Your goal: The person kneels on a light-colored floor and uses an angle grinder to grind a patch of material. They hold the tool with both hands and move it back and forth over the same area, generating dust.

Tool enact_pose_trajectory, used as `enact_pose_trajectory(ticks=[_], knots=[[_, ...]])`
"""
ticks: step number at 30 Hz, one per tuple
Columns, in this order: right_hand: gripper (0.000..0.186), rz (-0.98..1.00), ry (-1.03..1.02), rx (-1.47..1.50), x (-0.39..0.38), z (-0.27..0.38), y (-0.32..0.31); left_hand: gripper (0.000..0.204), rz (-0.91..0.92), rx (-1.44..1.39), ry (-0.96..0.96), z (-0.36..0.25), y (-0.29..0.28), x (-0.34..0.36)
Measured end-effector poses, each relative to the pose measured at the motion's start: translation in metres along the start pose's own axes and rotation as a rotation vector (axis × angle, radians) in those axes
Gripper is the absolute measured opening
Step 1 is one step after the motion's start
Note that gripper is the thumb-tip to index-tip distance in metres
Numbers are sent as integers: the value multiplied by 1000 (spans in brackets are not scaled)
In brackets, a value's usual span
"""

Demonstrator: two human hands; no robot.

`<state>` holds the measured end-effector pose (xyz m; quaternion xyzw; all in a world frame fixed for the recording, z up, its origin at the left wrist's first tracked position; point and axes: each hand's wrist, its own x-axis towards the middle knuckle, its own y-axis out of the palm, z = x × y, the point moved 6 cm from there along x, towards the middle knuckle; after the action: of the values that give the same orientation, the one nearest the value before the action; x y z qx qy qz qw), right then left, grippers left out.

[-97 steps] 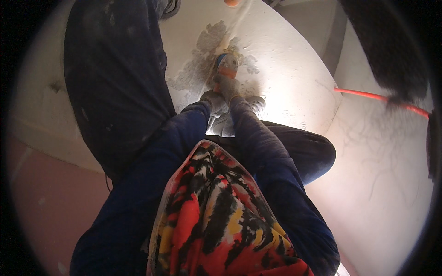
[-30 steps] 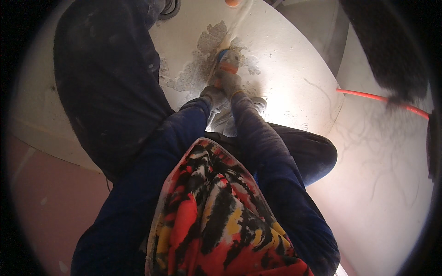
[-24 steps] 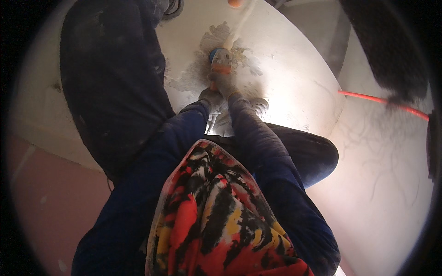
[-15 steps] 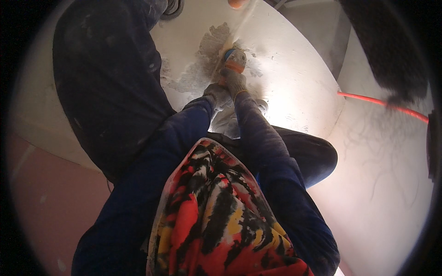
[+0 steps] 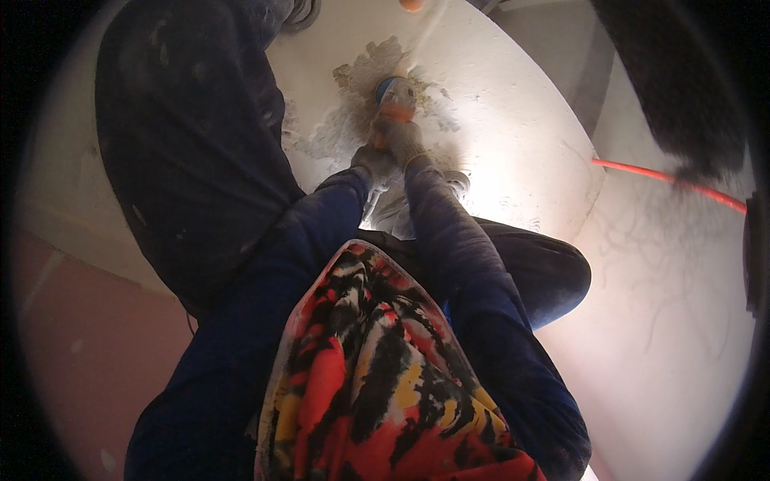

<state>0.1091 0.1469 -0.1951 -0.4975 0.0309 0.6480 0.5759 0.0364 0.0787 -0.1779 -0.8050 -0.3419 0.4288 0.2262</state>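
Both my gloved hands are wrapped round a dusty orange power tool [image 5: 399, 108] with a blue edge at its head, which rests on a rough, scraped grey patch [image 5: 361, 88] of the white curved surface [image 5: 509, 96]. My right hand [image 5: 401, 140] grips it just below the head; my left hand [image 5: 373, 164] is closed beside it, lower and to the left. Pale dust coats the gloves and sleeve cuffs. Beneath the hands, my shoe [image 5: 393, 216] is partly hidden by my forearms.
My bent legs [image 5: 180, 136] frame the work at left and right. A red cable [image 5: 642, 167] crosses the right wall near a dark furry object [image 5: 674, 96]. A small orange object [image 5: 411, 5] sits at the top. Pinkish surface [image 5: 88, 345] lies at lower left.
The tool and both hands have shifted slightly about the patch, left, then right, and now sit a little higher and left of half a second ago. Both grips are unchanged.
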Motion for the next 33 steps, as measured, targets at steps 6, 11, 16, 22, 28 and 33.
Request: enact_pose_trajectory(ticks=[6,11,16,22,28,33], knots=[[53,-25,-62,-89,-8,7,-11,22,-54,57,99,-7,-3,3],[52,-4,149,101,-9,-16,-10,28,96,50,87,-15,3,-3],[56,3,-47,-118,1,-22,3,30,15,-77,-90,3,36,5],[59,-17,-10,-91,0,-20,7,29,-8,-205,-111,15,48,12],[57,46,-130,-434,4,-3,-12,25,-49,-72,-4,-2,10,12],[58,-1,123,205,-5,-6,-12,24,-61,-108,-66,1,9,14]])
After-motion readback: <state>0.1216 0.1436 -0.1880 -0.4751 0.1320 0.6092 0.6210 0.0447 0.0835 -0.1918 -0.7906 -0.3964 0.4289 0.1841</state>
